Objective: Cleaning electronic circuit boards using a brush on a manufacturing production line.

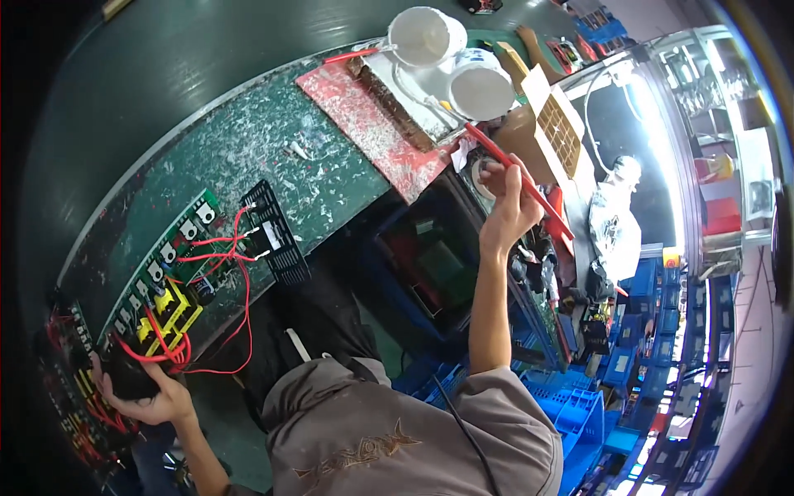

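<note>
My left hand point(157, 403) is at the lower left, its thumb and fingers curved around the dark near end of a long green circuit board point(169, 248). The board carries yellow-framed transformers point(171, 318), a row of pale round-holed parts and looping red wires point(246, 318). At its far end, a black slotted panel point(277, 236) stands tilted with red wires attached. My right hand point(511, 207) is raised at the right, closed around a long red stick point(542, 202) that slants down to the right. Whether the stick has a brush end is unclear.
White buckets point(420, 37) point(481, 93) stand on a paste-smeared board point(360, 116) at the back. A red-handled tool point(351, 56) lies there. A carton divider point(558, 132) is right of them. More wired boards point(83, 397) sit far left; blue bins point(571, 413) are lower right.
</note>
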Demonstrator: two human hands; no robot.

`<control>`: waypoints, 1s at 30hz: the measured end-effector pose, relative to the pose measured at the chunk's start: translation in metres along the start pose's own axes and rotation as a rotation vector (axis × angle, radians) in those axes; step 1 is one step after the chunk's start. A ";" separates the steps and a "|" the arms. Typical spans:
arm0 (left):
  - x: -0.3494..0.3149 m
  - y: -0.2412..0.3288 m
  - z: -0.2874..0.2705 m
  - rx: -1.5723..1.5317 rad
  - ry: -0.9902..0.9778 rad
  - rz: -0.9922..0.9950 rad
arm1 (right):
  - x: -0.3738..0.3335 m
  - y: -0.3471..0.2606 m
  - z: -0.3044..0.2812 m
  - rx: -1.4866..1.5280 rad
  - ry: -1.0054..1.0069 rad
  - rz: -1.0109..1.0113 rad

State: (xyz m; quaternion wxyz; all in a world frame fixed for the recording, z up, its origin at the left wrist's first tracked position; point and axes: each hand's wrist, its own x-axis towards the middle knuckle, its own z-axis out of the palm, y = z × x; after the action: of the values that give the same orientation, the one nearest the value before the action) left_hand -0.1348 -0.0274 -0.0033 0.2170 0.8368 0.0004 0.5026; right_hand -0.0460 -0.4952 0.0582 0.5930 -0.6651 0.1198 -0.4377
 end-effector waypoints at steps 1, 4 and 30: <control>-0.001 -0.001 0.001 0.019 -0.003 -0.010 | 0.007 0.005 0.001 0.007 0.003 -0.006; 0.006 0.006 0.004 -0.035 -0.042 -0.019 | 0.028 0.025 0.003 -0.167 -0.136 -0.123; -0.005 -0.005 0.000 0.037 -0.038 0.058 | 0.039 0.043 0.015 -0.403 -0.255 -0.156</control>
State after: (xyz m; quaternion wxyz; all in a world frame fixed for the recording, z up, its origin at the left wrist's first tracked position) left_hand -0.1359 -0.0240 -0.0090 0.1866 0.8497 -0.0185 0.4927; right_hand 0.0035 -0.5230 0.0381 0.4231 -0.8272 0.0773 -0.3616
